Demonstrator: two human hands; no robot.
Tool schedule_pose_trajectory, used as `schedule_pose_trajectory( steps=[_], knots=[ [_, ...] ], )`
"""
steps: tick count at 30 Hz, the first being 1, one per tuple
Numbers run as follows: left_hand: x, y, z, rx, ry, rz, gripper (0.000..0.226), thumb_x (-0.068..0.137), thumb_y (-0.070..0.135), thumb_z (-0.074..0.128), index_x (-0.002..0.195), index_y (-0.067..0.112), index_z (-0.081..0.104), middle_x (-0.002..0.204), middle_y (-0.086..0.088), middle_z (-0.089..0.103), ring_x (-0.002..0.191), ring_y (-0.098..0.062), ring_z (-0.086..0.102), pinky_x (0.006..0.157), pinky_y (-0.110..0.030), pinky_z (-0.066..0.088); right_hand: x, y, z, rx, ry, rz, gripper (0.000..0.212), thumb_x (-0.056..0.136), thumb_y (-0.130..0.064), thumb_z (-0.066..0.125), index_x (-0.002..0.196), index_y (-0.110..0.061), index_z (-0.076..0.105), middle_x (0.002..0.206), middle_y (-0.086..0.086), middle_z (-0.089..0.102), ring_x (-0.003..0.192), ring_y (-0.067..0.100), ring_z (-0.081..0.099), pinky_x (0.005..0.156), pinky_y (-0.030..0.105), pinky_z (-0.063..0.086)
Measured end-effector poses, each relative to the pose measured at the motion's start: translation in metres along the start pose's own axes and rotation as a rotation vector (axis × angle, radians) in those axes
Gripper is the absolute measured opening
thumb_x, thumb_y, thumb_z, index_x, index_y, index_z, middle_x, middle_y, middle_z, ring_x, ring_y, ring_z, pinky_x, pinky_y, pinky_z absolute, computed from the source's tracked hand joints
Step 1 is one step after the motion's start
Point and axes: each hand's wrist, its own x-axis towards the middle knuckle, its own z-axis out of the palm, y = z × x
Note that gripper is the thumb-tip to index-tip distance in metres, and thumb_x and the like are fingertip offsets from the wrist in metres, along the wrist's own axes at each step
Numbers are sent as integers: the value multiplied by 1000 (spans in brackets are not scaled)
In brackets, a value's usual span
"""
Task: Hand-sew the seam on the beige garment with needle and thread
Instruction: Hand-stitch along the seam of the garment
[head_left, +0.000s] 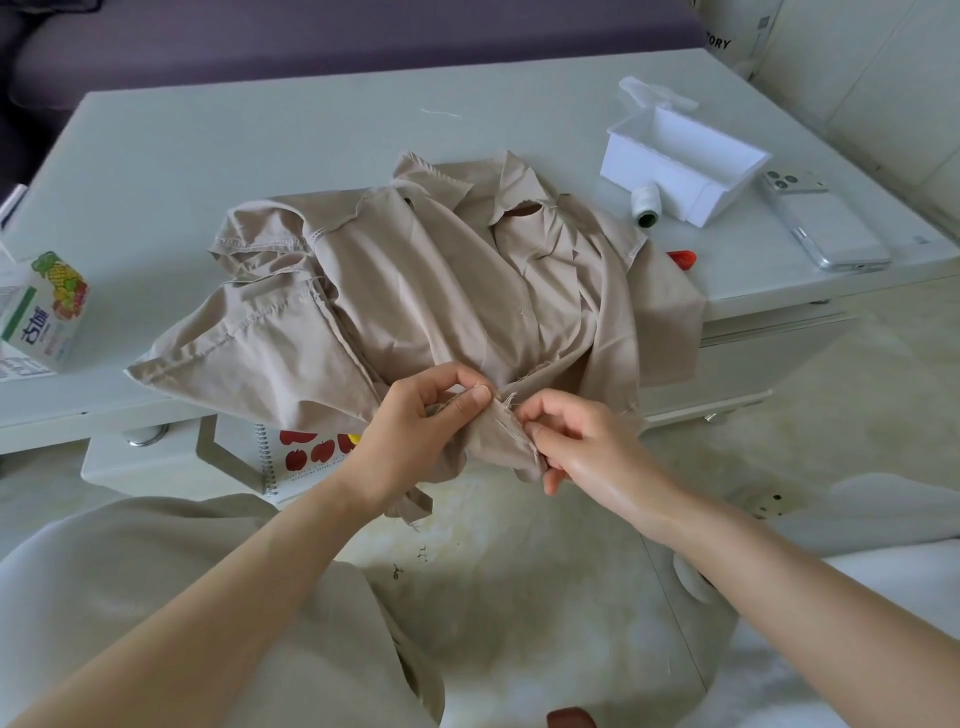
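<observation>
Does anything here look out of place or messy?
The beige garment lies crumpled, hanging off the front of the table, with a frayed edge between the left hand and right hand. A loose thread scrap lies alone near the far edge.

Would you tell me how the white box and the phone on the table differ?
The white box is tall and hollow, its lid flipped open; the phone is thin and lies flat, cameras up. The box sits farther from the table's right edge than the phone. Both are pale and rest on the table, right of the garment.
</observation>
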Motion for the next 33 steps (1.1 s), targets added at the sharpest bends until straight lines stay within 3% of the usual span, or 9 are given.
schedule_pose_trajectory(
  steps=[8, 13, 17, 22, 26, 28, 33],
  knots=[
    [0, 0, 1, 8, -6, -15, 18, 93, 23, 55, 80, 15, 64, 77, -17, 50, 73, -29, 41, 68, -40, 32, -1, 1, 1, 46, -14, 1, 28, 97, 1, 42, 78, -14, 56, 64, 4, 51, 51, 3, 47, 54, 19, 49],
    [0, 3, 2, 9, -2, -4, 18, 88, 30, 57, 79, 17, 65, 75, -17, 52, 70, -26, 43, 67, -38, 33, -1, 1, 2, 54, -15, 18, 27, 98, -1, 41, 79, -12, 56, 60, -5, 53, 50, 0, 49, 57, 19, 51],
    [0, 2, 2, 71, 19, 20, 18, 94, 22, 56, 80, 17, 67, 76, -14, 60, 70, -20, 52, 71, -36, 41, -2, 3, 4, 56, -12, 36, 26, 99, -2, 41, 80, -12, 57, 56, -12, 55, 51, 0, 52, 58, 19, 51],
    [-2, 5, 4, 35, -3, 28, 18, 89, 29, 57, 82, 15, 67, 84, -38, 55, 71, -26, 47, 70, -40, 37, 0, 5, 4, 43, -22, 92, 25, 100, -7, 41, 83, -14, 58, 66, -6, 59, 56, 5, 58, 69, 28, 56],
    [-5, 7, 6, -21, -21, 22, 23, 83, 33, 57, 83, 11, 65, 78, -42, 50, 70, -28, 42, 67, -40, 32, 1, 5, 3, 41, -35, 128, 24, 100, -7, 41, 84, -15, 57, 80, 6, 59, 65, 13, 61, 66, 25, 56],
    [-5, 7, 6, -24, -20, 14, 21, 83, 32, 57, 81, 13, 65, 72, -36, 50, 69, -29, 41, 65, -37, 31, 0, 4, 3, 28, -51, 108, 24, 100, -6, 40, 84, -13, 56, 80, 7, 58, 63, 8, 59, 64, 21, 54],
    [-2, 3, 6, 26, -10, 29, 18, 93, 20, 54, 81, 13, 65, 76, -15, 58, 68, -23, 49, 66, -34, 40, -5, -4, 2, 110, -84, 68, 23, 99, 2, 37, 83, -7, 52, 60, -9, 53, 43, -4, 49, 61, 16, 53]
  ],
)
